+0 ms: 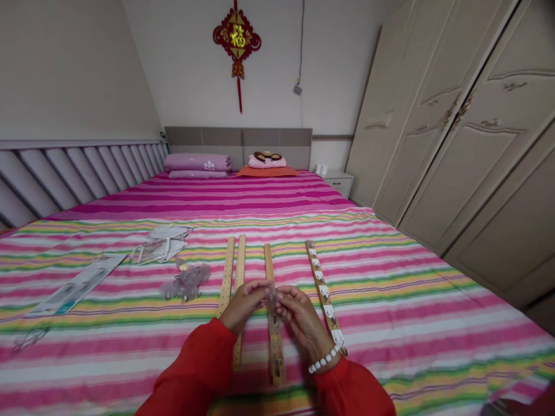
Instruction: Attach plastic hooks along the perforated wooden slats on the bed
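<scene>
My left hand (245, 301) and my right hand (300, 319) meet over a wooden strip (269, 260), both closed in a pinch on a small clear adhesive hook (272, 297). My fingers cover part of it. Below them, clear pads with metal hooks (277, 365) sit on the near part of that strip. To the right lies another wooden strip (310, 252) bearing a row of white hooks (324, 291). Left of my hands, a strip with small holes (226, 271) lies beside a further wooden strip (240, 263), partly hidden by my left hand.
On the striped bedsheet (403, 335), a pile of clear hooks (189, 282) lies to the left. Beyond it are white packets (162, 244). A long flat package (78, 286) and a thin clear item (31, 337) lie farther left. Wardrobes (459, 173) stand right.
</scene>
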The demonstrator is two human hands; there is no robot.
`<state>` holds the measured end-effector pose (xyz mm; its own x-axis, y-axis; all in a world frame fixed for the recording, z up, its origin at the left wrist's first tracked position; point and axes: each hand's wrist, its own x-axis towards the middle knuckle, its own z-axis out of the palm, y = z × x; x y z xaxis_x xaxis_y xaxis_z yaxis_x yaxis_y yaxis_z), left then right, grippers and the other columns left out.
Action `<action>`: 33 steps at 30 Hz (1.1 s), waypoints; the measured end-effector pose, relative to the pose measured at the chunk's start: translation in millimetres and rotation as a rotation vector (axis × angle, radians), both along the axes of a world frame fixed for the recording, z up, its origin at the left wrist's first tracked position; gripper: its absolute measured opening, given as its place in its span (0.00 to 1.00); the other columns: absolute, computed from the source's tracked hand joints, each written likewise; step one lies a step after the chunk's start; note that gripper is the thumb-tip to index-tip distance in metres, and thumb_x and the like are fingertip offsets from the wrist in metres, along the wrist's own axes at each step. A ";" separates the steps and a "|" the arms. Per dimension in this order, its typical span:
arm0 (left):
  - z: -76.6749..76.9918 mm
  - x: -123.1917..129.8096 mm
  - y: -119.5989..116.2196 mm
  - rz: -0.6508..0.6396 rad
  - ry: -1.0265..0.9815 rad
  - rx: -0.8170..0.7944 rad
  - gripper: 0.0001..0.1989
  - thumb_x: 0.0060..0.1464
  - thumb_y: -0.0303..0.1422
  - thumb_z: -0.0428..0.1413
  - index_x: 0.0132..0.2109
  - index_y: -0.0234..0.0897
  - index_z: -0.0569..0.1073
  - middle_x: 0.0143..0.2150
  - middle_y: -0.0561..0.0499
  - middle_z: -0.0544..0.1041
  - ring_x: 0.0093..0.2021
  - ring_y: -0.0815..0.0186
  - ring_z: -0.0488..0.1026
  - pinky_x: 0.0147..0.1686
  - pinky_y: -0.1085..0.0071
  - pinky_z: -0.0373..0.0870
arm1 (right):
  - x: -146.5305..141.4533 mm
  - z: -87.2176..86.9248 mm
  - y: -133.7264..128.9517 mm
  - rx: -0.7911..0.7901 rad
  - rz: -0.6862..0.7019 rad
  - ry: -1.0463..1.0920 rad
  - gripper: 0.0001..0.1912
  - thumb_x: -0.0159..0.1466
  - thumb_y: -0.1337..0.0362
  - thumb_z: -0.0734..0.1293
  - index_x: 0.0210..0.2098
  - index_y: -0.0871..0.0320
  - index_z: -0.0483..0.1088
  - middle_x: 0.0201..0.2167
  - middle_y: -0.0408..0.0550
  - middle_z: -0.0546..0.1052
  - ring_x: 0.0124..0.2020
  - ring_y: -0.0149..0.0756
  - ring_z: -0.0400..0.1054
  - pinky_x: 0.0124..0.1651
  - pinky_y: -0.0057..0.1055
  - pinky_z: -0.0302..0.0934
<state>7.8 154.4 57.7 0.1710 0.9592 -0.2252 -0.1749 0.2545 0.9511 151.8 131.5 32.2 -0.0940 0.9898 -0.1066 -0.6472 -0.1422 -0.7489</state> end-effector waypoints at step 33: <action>-37.6 12.8 52.0 0.169 -0.001 0.004 0.17 0.28 0.35 0.68 0.28 0.32 0.75 0.24 0.52 0.76 0.27 0.70 0.73 0.32 0.72 0.70 | -5.1 -37.6 60.9 0.012 -0.234 -0.348 0.13 0.44 0.58 0.74 0.22 0.61 0.73 0.14 0.40 0.71 0.16 0.27 0.61 0.22 0.25 0.54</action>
<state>20.6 206.4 20.0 0.0077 0.9751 -0.2216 -0.2159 0.2180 0.9518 146.7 192.4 -5.3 0.1728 0.9816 -0.0807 -0.3692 -0.0114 -0.9293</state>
